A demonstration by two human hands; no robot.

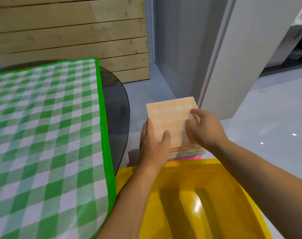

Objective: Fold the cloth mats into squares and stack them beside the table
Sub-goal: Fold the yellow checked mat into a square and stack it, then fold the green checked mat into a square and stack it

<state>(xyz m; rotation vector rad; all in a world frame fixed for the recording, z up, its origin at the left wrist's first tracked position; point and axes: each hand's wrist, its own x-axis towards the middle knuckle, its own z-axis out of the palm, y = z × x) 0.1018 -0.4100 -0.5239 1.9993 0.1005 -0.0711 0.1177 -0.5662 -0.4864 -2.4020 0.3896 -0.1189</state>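
Folded orange mat [171,118] tops the stack [186,153] beside the surface [115,100]; left hand [152,142] clasps its left edge, thumb on top; right hand [205,128] fingers [192,112] curl, pinching its right side

One wide-angle camera, worn on the person's head, looks forward and steeply down at close range. The stack of folded mats [171,121] sits mid-frame; the green checked cloth [43,135] fills the near left, a yellow plastic surface [215,195] the near right, a wood-slat wall [69,31] the far left.
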